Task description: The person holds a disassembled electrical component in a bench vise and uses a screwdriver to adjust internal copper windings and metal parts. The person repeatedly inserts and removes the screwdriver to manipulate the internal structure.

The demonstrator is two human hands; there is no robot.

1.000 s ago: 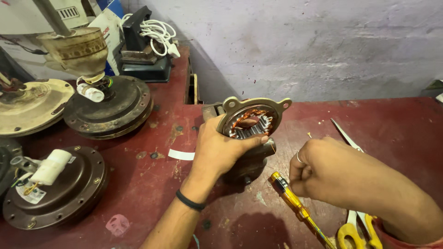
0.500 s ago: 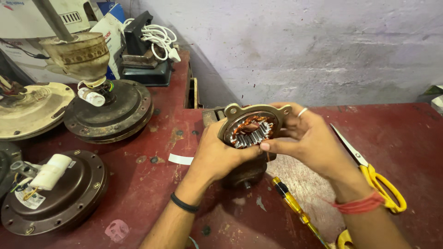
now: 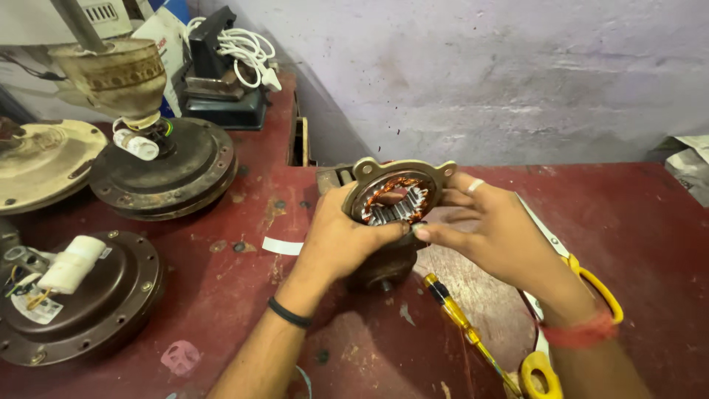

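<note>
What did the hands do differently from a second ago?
The right hand moved up from beside the yellow screwdriver to the motor stator, and its fingertips now touch the rim by the copper windings. The left hand kept gripping the stator from the left side. The screwdriver, the yellow-handled scissors and the dark round fan motor housings on the red table stayed put.

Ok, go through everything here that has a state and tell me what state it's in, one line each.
Round metal motor housing with copper windings: open, tilted up off the table.
Left hand: gripping the housing.
Right hand: fingertips on the housing's rim.
Yellow-handled scissors: lying flat.
Yellow screwdriver: lying flat, untouched.
</note>
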